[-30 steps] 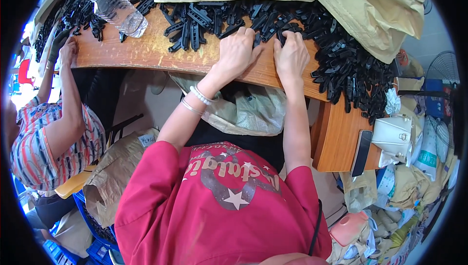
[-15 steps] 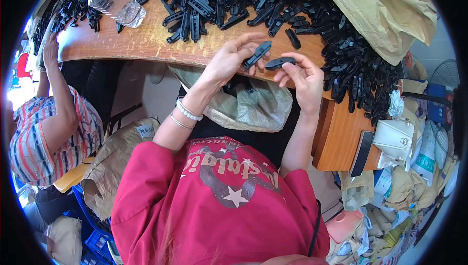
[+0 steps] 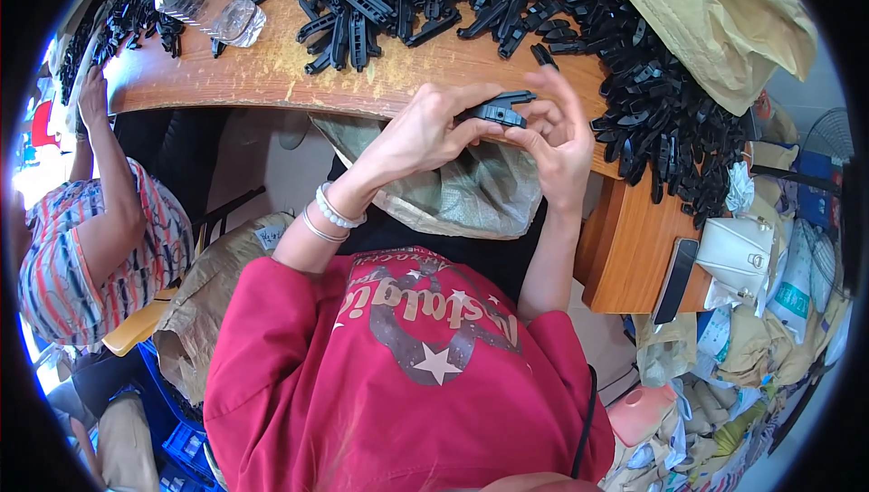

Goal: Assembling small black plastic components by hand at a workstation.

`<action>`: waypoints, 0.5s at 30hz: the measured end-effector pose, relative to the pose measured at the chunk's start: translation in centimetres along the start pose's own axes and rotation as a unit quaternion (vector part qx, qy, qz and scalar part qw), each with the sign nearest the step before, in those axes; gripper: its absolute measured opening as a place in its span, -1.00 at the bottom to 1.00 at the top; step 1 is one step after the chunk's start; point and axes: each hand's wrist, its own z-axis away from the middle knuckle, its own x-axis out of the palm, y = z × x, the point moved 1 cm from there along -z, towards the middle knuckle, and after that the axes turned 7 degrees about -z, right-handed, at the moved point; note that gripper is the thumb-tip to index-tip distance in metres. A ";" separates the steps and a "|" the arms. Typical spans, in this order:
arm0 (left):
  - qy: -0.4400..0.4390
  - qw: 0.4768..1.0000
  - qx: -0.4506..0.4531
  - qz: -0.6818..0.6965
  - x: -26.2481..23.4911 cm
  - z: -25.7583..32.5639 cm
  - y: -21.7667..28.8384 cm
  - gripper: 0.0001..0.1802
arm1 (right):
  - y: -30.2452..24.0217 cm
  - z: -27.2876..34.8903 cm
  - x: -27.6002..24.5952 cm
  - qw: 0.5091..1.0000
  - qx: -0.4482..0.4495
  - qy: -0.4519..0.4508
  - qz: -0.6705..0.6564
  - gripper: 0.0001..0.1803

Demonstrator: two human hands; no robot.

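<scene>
Wooden table [image 3: 272, 80], black pile [image 3: 358, 21] along far side | black plastic part [image 3: 499, 114] raised at table's front edge, long axis roughly left–right | left hand [image 3: 433, 130], nearer, pinching left end | right hand [image 3: 561, 150] at right end, grip unclear

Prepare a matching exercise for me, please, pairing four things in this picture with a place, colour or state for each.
Column one:
1. Bottle
2. Handbag
3. Bead bracelet
4. Dark part between the hands

Column two:
A. Worn on the left wrist
B. Held in the left hand
C. Transparent
D. White, toward the picture's right edge

Right pairs: 1-C, 2-D, 3-A, 4-B.
</scene>
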 end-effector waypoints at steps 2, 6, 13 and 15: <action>-0.003 1.000 0.012 0.006 -0.3 -0.1 0.5 -0.68 | 0.5 0.2 -0.7 0.999 0.010 -0.008 0.035 -0.57; 0.021 0.996 0.079 -0.034 0.0 0.0 0.0 -0.68 | 1.4 0.3 -0.8 0.999 -0.020 -0.002 0.048 -0.65; -0.043 0.979 -0.123 0.154 -0.6 0.2 -0.3 -0.60 | 1.7 -0.3 -2.5 0.995 0.016 -0.069 0.071 -0.85; 0.029 0.976 -0.164 0.137 -1.5 -0.9 -2.1 -0.54 | 1.8 -1.5 -3.1 0.976 -0.082 0.027 0.198 -0.83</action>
